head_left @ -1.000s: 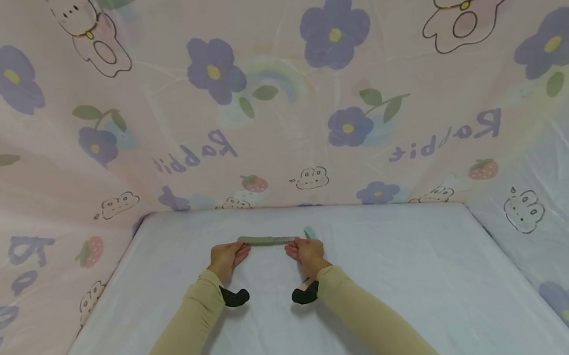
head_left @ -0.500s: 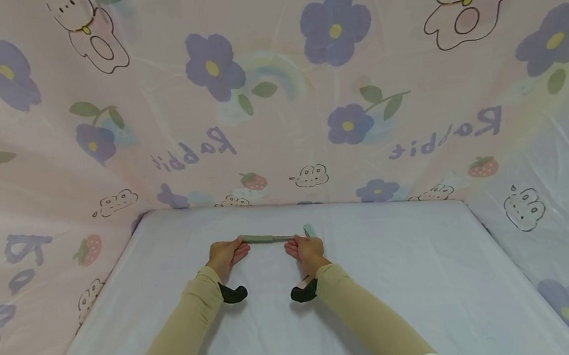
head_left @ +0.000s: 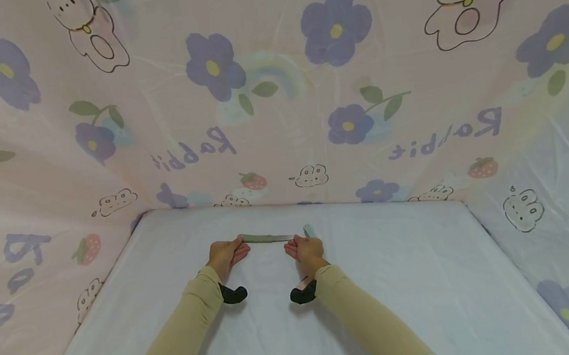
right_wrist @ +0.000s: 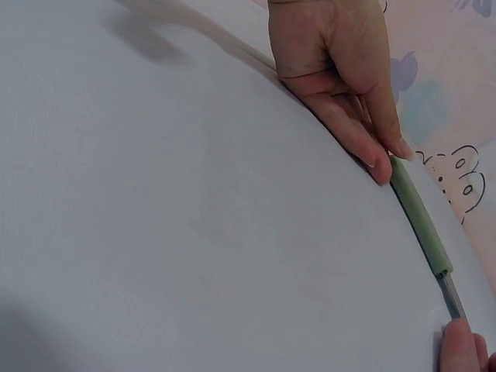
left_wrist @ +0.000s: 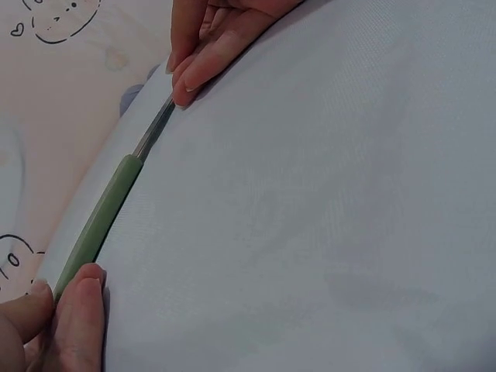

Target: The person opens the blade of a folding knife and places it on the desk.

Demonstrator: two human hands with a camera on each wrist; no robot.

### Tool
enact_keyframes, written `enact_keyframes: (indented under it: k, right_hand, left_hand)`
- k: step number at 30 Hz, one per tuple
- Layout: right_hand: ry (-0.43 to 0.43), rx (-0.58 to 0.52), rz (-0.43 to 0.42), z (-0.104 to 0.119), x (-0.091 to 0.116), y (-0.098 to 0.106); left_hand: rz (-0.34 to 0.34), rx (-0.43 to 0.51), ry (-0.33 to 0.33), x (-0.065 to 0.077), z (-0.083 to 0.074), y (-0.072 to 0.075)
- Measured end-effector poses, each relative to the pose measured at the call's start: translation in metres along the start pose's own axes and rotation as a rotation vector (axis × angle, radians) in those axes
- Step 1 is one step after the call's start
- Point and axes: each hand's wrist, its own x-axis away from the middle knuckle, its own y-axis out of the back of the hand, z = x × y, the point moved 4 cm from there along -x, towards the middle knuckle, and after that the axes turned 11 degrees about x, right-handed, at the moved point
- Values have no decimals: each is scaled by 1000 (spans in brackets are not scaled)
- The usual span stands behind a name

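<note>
A tool with a green handle (head_left: 257,238) and a narrow metal shank (left_wrist: 153,130) is held level between the hands, close above the white surface. My left hand (head_left: 225,256) pinches the handle's outer end between thumb and fingers. On the other side, my right hand (head_left: 307,251) pinches the metal part, so the tool's far end is hidden and its exact kind cannot be told. A pale mint piece (head_left: 309,231) shows just behind the right hand; whether it joins the tool is unclear. Both wrist views show the handle (right_wrist: 419,215) and the pinching fingertips.
A white-covered tabletop (head_left: 402,281) lies under the hands. Pink fabric (head_left: 276,102) printed with flowers, rabbits and strawberries rises at the back and both sides. Black curved wrist pieces (head_left: 233,293) stick out below both wrists.
The tool has turned slightly about its length between the fingers; its metal part looked broader a second ago, then thinner. Both hands stay nearly in place, and the view has shifted a little.
</note>
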Motion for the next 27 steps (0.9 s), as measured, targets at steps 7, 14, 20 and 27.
enact_keyframes:
  k: [7, 14, 20, 27]
  right_hand:
    - [-8, -11, 9, 0, 1, 2]
    - [-27, -37, 67, -3, 0, 3]
    - [-28, -120, 174, -2, -1, 5]
    - [-64, -191, 272, 2, 6, 14]
  left_hand:
    - [2, -18, 8, 1, 0, -1]
    - [10, -20, -2, 1, 0, -1]
    - [17, -12, -21, 0, 0, 0]
    - [79, -39, -50, 1, 1, -1]
